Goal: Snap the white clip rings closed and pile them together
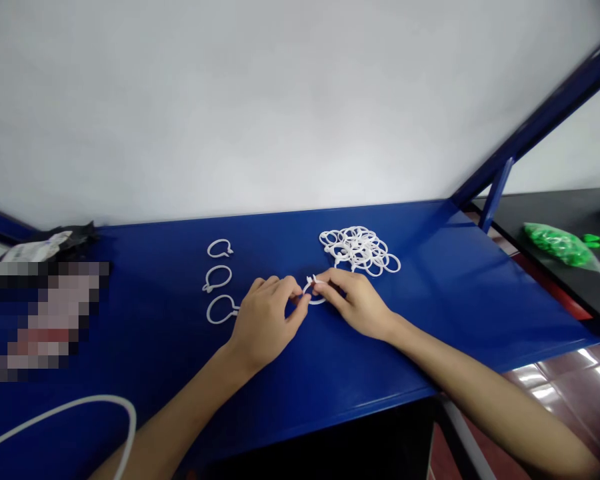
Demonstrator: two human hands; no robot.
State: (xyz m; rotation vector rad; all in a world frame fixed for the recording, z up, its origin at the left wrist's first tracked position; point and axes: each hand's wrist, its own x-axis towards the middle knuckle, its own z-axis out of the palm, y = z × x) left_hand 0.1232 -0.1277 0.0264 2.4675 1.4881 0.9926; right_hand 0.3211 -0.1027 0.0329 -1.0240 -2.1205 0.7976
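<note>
Both hands meet over the middle of a blue table (430,313). My left hand (263,323) and my right hand (357,300) pinch a single white plastic ring (314,291) between their fingertips, just above the tabletop. Behind the right hand lies a heap of several white rings (359,250). To the left of my left hand three separate white rings lie in a column: a far one (219,249), a middle one (217,278) and a near one (221,309) close to my left knuckles.
A white hose or cable (97,407) curves across the near left corner. A black and white bag (50,243) lies at the far left. On a black table to the right sits a bag of green pieces (560,243). A blue frame post (495,193) rises behind.
</note>
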